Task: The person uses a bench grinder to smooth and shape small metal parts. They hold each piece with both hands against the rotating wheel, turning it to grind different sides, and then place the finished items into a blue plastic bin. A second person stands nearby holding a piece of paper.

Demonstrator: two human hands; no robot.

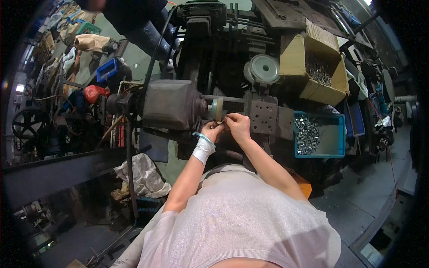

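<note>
A narrow grinding or polishing wheel, pale green with a yellowish rim, sits on the spindle of a dark machine head. Just below its near edge, my left hand has its fingers pinched together; a white wrap covers the wrist. My right hand meets it from the right, thumb and fingers closed as well. Between the two sets of fingertips is something small, mostly hidden by them. Whether it touches the wheel I cannot tell.
A blue-green tray of small shiny metal parts stands to the right. Behind it is an open cardboard box with more parts. A drilled metal block and a round disc are close by my right hand. Another person's legs show at the back.
</note>
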